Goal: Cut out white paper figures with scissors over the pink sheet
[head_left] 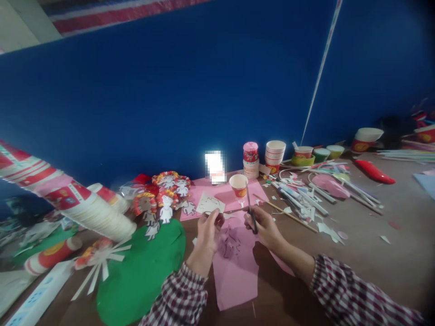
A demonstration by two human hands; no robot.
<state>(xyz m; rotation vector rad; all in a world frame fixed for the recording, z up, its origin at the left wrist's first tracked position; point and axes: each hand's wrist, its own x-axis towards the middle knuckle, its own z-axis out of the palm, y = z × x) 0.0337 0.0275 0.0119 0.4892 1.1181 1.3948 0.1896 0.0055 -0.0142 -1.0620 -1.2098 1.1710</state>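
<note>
My left hand is closed above a pink paper sheet with dark line drawings on it; its fingertips pinch something small that I cannot make out. To its right my right hand is closed on a dark, slender tool, which looks like scissors and points up and away. Just beyond the hands lie a white paper piece with drawn lines and a paper cup, both on another pink sheet.
A green sheet and paper cutouts lie to the left, near long stacked cups. Markers, scraps and a stick spread to the right. Stacked cups stand by the blue partition.
</note>
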